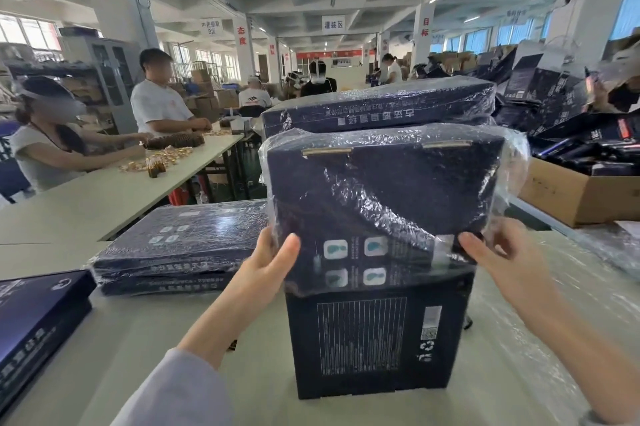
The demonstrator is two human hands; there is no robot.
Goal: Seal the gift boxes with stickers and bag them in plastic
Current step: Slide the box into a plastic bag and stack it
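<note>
Bagged box (381, 197) upright, directly over unbagged box (370, 342) on table (173, 339). Left hand (270, 259) grips lower left edge; right hand (495, 252) grips lower right corner.

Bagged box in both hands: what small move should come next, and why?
Probably lay the bagged box on the bagged stack at left: plastic already wraps it, the left hand and right hand grip its lower corners, and an unbagged box waits beneath.
</note>
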